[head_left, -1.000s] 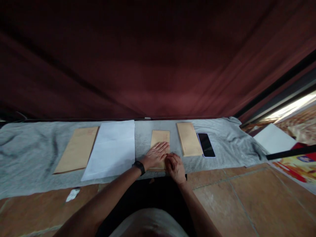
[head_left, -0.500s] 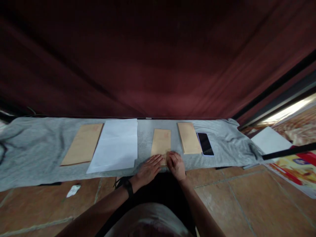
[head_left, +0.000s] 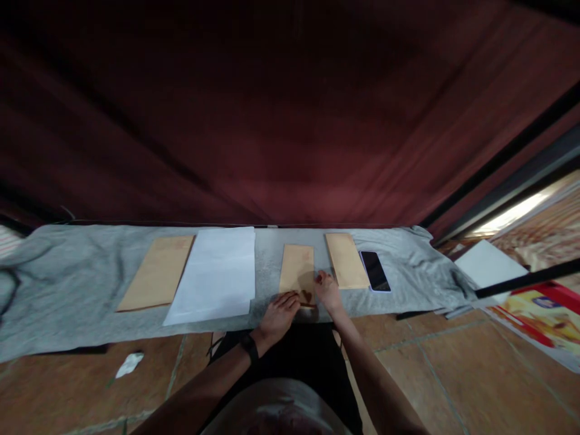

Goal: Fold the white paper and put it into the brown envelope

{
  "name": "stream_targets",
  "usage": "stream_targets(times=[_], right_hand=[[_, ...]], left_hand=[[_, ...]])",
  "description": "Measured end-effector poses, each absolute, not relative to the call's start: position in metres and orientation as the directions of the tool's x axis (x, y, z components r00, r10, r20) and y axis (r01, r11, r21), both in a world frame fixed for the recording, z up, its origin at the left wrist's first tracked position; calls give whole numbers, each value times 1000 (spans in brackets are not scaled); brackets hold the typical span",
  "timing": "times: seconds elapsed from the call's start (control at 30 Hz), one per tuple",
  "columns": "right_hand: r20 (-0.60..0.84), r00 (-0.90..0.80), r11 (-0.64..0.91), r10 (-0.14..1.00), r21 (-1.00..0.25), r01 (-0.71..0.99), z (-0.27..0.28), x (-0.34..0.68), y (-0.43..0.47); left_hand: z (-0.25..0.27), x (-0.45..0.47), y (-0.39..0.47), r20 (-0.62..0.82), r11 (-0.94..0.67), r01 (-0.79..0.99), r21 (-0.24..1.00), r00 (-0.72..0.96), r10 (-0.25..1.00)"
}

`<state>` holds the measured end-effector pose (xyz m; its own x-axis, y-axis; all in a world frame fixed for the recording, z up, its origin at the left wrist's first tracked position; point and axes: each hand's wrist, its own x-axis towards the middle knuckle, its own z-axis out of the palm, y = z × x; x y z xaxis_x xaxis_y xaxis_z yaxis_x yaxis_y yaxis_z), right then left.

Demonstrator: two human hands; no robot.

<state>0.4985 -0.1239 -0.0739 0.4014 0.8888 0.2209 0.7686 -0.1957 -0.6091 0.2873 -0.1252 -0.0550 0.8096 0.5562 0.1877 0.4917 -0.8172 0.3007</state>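
Observation:
A small brown paper envelope (head_left: pixel 296 266) lies flat in front of me on the grey cloth. Across its lower left part, my left hand (head_left: pixel 281 312) rests with fingers stretched out flat. A dark heart-shaped patch, perhaps a shadow, and a dark reddish strip show near its bottom edge. My right hand (head_left: pixel 329 293) is just beside the envelope's right edge, fingers curled together; whatever they may hold is too small to make out. Right of it lies a stack of brown envelopes (head_left: pixel 347 261).
White paper sheets (head_left: pixel 215 275) and a larger brown envelope (head_left: pixel 156 273) lie to the left. A phone (head_left: pixel 376 271) sits at the right on the grey cloth (head_left: pixel 410 266). A dark red curtain (head_left: pixel 290 151) hangs behind. A colourful box (head_left: pixel 541 317) stands at far right.
My right hand has moved off the envelope's bottom edge to its right side. The left hand stays on the envelope's lower left. The view has shifted slightly.

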Motion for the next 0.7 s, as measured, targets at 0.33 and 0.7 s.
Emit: stream_targets(times=[0.33, 0.7], right_hand=[[224, 393, -160, 892, -657, 736, -71, 499, -91], [458, -9, 257, 889, -482, 838, -80, 482, -165]], left_hand=[[-43, 304, -115, 135, -819, 517, 248, 819, 558], [-63, 300, -88, 260, -770, 503, 392, 743, 618]])
